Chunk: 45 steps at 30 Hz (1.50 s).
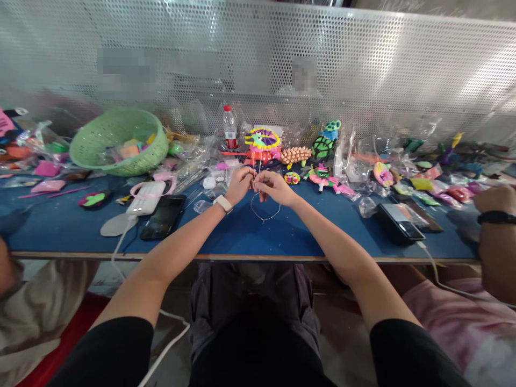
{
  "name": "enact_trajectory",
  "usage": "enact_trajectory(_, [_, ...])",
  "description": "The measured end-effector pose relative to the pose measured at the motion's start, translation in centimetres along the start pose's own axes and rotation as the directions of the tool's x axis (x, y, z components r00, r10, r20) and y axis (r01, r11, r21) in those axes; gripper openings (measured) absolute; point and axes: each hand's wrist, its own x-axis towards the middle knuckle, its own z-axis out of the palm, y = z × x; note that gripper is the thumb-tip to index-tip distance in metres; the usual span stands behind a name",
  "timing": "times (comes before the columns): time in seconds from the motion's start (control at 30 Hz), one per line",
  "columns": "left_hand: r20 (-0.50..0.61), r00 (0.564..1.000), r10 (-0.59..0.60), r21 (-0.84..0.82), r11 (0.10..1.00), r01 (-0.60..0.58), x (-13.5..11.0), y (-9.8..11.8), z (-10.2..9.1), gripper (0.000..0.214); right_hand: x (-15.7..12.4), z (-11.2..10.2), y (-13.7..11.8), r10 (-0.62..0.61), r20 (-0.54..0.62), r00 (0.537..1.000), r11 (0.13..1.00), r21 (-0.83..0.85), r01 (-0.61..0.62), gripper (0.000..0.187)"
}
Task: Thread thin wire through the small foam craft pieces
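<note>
Black cloth shirt (253,349), one, nearest, above dark cloth trousers (206,312), one pair. Hands, two, mine: left hand (241,186), wearing one pale wristband (223,203), and right hand (276,187), fingertips drawn together, pinching one thin pale cord (263,220). Its single loop shows below my grip, on my side; whether it touches the blue tabletop (245,239) I cannot tell. One straight length shows above my fingers. Left of my grip: one black rectangular phone (163,217), one white rectangular device (147,199), one round green plastic basket (91,157). Beyond: one red-capped clear plastic bottle (230,131), one spiky brown figure (296,155).
</note>
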Motion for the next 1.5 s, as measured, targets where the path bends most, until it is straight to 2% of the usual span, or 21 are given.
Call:
enact_trajectory(0.03, [-0.011, 1.0, 0.011, 0.048, 0.999, -0.01, 0.0, -0.1, 0.0, 0.014, -0.2, 0.1, -0.3, 0.011, 0.108, 0.994, 1.0, 0.024, -0.014, 0.03])
enact_trajectory(0.1, [0.006, 0.999, 0.054, 0.176, 0.983, -0.054, 0.1, -0.4, 0.0, 0.013, -0.6, 0.5, -1.0, 0.048, 0.314, 0.948, 0.997, 0.038, -0.063, 0.034])
enact_trajectory(0.17, [0.092, 0.991, 0.096, 0.279, 0.953, -0.118, -0.1, -0.5, 0.1, 0.015, -1.0, 1.0, -1.6, 0.106, 0.477, 0.873, 0.992, 0.015, -0.129, 0.034])
enact_trajectory(0.23, [0.198, 0.974, 0.114, 0.324, 0.93, -0.175, -0.2, -0.5, 0.5, 0.018, -1.4, 1.6, -2.2, 0.177, 0.584, 0.792, 0.98, -0.026, -0.199, 0.033])
enact_trajectory(0.33, [0.291, 0.948, 0.128, 0.338, 0.913, -0.227, -0.5, -0.5, 1.0, 0.019, -1.7, 2.5, -2.5, 0.255, 0.669, 0.698, 0.96, -0.088, -0.267, 0.03])
enact_trajectory(0.47, [0.345, 0.928, 0.144, 0.363, 0.891, -0.273, -0.8, -0.4, 1.3, 0.019, -1.8, 3.4, -2.2, 0.302, 0.725, 0.619, 0.945, -0.141, -0.295, 0.029])
enact_trajectory(0.63, [0.376, 0.921, 0.099, 0.411, 0.873, -0.262, -0.9, -0.2, 1.1, 0.02, -1.8, 4.0, -1.4, 0.333, 0.791, 0.513, 0.934, -0.203, -0.294, 0.031])
enact_trajectory(1.0, [0.406, 0.912, 0.054, 0.454, 0.854, -0.253, -1.1, -0.2, 1.3, 0.021, -1.8, 4.3, -0.9, 0.336, 0.815, 0.473, 0.936, -0.231, -0.267, 0.039])
enact_trajectory(1.3, [0.417, 0.908, 0.05, 0.456, 0.852, -0.256, -1.0, -0.3, 1.4, 0.02, -1.6, 4.3, -1.0, 0.337, 0.818, 0.467, 0.94, -0.26, -0.223, 0.035])
enact_trajectory(1.5, [0.424, 0.904, 0.044, 0.458, 0.851, -0.256, -1.0, -0.4, 1.4, 0.019, -1.6, 4.2, -1.0, 0.343, 0.817, 0.464, 0.937, -0.258, -0.237, 0.035])
